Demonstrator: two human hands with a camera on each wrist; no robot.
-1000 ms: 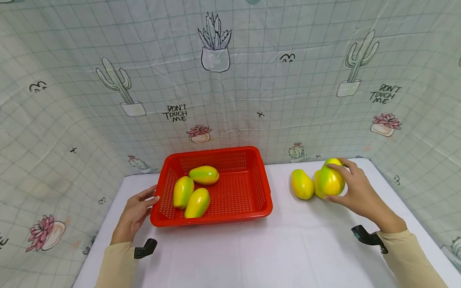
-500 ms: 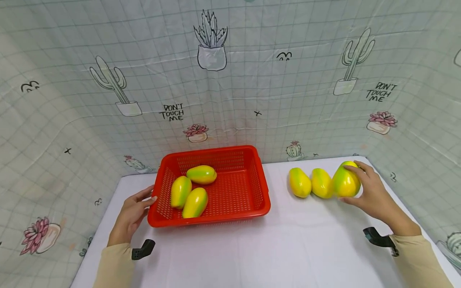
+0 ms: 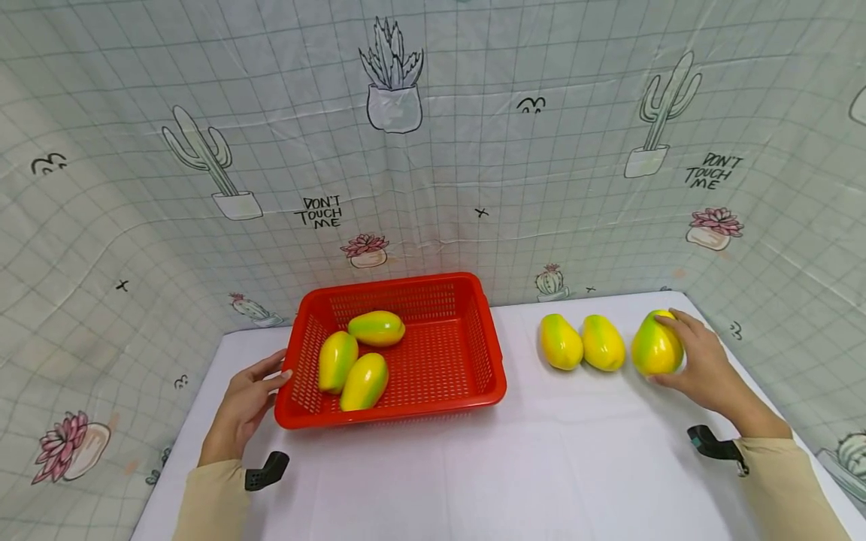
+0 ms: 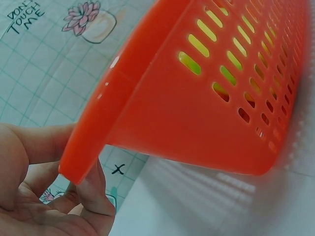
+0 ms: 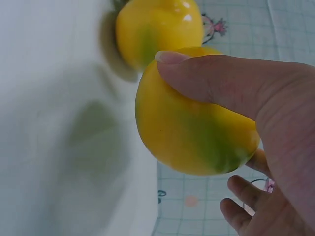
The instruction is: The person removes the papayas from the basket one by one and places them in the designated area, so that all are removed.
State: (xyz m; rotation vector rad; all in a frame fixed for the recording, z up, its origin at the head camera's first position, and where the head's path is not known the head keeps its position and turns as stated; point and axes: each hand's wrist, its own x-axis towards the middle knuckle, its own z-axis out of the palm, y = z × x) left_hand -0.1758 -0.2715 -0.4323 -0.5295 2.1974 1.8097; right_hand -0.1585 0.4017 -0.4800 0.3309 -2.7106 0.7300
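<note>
At the right of the table, my right hand [image 3: 707, 368] grips a yellow-green mango [image 3: 658, 343] between thumb and fingers. The right wrist view has the thumb across this mango [image 5: 192, 123]; some fingertips show beneath it. Two more mangoes, one beside the basket [image 3: 561, 343] and one in the middle [image 3: 604, 343], lie side by side to its left. My left hand [image 3: 246, 402] pinches the left rim of a red plastic basket [image 3: 433, 409]; the left wrist view has fingers on both sides of the rim. Three mangoes [image 3: 365, 382] lie in the basket's left half.
A white cloth covers the table [image 3: 487, 481]. Behind and at both sides hangs a grid-patterned curtain [image 3: 433, 173] with cactus drawings, close to the basket's back edge. Black wrist cameras [image 3: 267, 472] stick out from both sleeves.
My right hand has carried its mango rightward and lower, away from the two other mangoes on the table, uncovering the middle one. The left hand keeps its hold on the basket rim.
</note>
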